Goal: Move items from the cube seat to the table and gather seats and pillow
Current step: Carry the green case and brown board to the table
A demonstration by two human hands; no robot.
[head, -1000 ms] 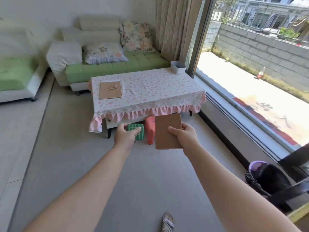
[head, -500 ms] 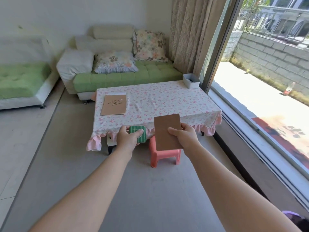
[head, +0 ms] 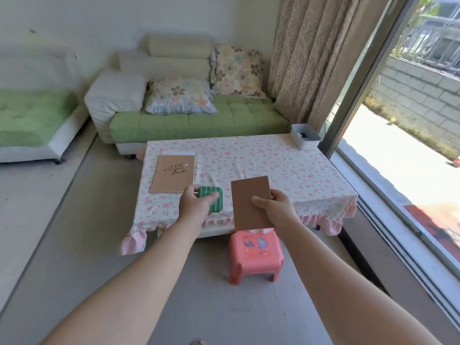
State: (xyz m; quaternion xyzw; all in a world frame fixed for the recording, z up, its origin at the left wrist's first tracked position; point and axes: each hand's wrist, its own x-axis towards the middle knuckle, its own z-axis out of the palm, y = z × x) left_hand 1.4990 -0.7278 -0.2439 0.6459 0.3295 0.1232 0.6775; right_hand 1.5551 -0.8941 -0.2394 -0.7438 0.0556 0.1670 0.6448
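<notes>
Notebook (head: 249, 195), thin, stiff, seemingly light, is pinched by its edge in the right hand (head: 276, 210); the left hand (head: 194, 207) grips a green case (head: 212, 194).

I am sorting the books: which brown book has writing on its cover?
The book lying on the table; the held book, gripped by the right hand, is plain.

A single wide-angle camera worn on the head looks forward and down from above, close to the near edge of a low worktop draped in pink-flowered cloth (head: 261, 160), facing a green-cushioned sofa (head: 199, 123) beyond, with a tall glass window (head: 403, 150) at right.
</notes>
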